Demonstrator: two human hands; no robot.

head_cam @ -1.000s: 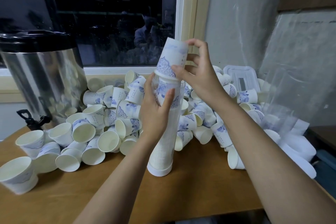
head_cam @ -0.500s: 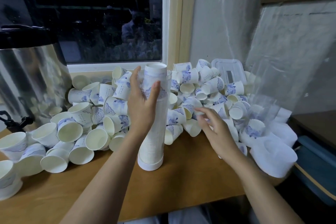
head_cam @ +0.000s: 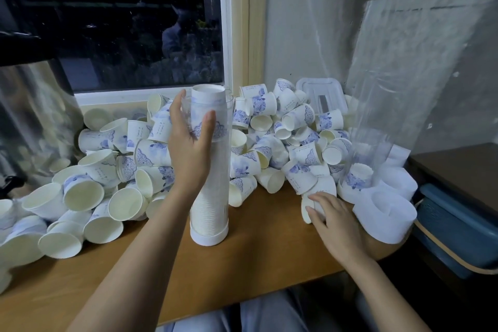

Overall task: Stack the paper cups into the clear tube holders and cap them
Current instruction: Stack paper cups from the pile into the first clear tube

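A clear tube holder point(head_cam: 215, 170) stands upright on a white cap on the wooden table point(head_cam: 256, 250), packed with stacked paper cups; the top cup point(head_cam: 208, 97) pokes above its rim. My left hand point(head_cam: 190, 148) grips the tube near its top. Behind lies a big heap of loose white-and-blue paper cups point(head_cam: 269, 143). My right hand point(head_cam: 332, 221) is low at the right edge of the heap, its fingers and thumb round a paper cup point(head_cam: 307, 211) lying on its side on the table.
A steel drinks urn point(head_cam: 32, 116) stands at the far left. White caps point(head_cam: 385, 213) and empty clear tubes point(head_cam: 369, 143) sit at the right, near the table's edge. A blue bin point(head_cam: 458, 226) is beside the table. A window is behind the heap.
My right hand let go of the cup it pushed into the tube and dropped right to the table, onto a loose cup. The left hand kept holding the tube.
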